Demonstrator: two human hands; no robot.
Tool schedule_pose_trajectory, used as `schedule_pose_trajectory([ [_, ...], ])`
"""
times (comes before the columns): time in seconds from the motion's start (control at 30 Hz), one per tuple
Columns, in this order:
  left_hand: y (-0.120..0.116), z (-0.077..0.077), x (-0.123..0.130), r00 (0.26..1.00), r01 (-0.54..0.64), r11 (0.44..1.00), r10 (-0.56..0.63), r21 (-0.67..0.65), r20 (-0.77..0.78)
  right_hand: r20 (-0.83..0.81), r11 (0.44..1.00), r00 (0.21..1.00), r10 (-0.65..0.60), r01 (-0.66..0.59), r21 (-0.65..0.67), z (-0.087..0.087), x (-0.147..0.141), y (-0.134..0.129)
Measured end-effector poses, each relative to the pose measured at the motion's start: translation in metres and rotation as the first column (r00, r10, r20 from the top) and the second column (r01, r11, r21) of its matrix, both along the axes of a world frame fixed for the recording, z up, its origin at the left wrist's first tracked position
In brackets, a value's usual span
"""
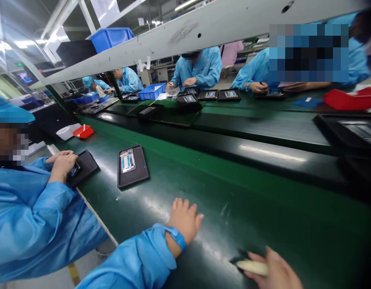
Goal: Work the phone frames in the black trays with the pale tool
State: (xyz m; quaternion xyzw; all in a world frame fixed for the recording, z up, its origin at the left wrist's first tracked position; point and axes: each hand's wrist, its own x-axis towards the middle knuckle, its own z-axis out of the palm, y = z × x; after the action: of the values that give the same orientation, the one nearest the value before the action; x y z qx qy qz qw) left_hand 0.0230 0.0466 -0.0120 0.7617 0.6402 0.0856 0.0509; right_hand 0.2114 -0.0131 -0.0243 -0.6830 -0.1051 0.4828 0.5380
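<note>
My left hand (185, 221) lies palm down over the green work surface (212, 200), fingers stretched out and nothing in its grasp. A blue band circles that wrist below a blue sleeve. Low at the right, my right hand (278, 271) pinches a pale cream, tapered tool (252, 267) between thumb and fingers. The tool's tip points left, close above the surface, with a dark patch around it; its exact kind I cannot make out. Beyond my left hand, to the upper left, sits a black tray (142, 170) holding an opened phone-like device (127, 161).
At the left a co-worker in blue handles a device over another black tray (90, 164). A red bin (83, 131) stands behind. A dark conveyor strip (233, 150) runs across the middle. Several co-workers sit opposite with trays, beneath a pale overhead beam (161, 42).
</note>
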Motion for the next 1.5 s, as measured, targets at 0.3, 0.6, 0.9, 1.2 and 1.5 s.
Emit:
schedule_pose_trajectory([
  [0.3,-0.050,-0.008,0.050,0.850,0.465,0.879,-0.409,-0.107,0.332,-0.167,1.000,0.986,0.010,-0.009,0.007,-0.001,-0.014,-0.003],
  [0.6,-0.049,-0.014,0.048,0.860,0.400,0.910,-0.329,-0.114,0.390,-0.390,0.998,0.921,-0.011,0.037,0.060,0.010,-0.007,0.005],
  [0.9,-0.046,-0.007,0.046,0.853,0.394,0.913,-0.321,-0.104,0.412,-0.389,0.995,0.920,0.040,-0.001,0.098,0.012,-0.006,0.004],
  [1.2,-0.047,-0.010,0.046,0.854,0.410,0.908,-0.347,-0.091,0.388,-0.385,0.993,0.921,0.053,-0.009,0.114,0.010,-0.006,0.004],
  [1.5,-0.047,-0.011,0.047,0.851,0.415,0.906,-0.356,-0.080,0.387,-0.387,0.992,0.920,0.060,-0.013,0.122,0.009,-0.005,0.002],
])
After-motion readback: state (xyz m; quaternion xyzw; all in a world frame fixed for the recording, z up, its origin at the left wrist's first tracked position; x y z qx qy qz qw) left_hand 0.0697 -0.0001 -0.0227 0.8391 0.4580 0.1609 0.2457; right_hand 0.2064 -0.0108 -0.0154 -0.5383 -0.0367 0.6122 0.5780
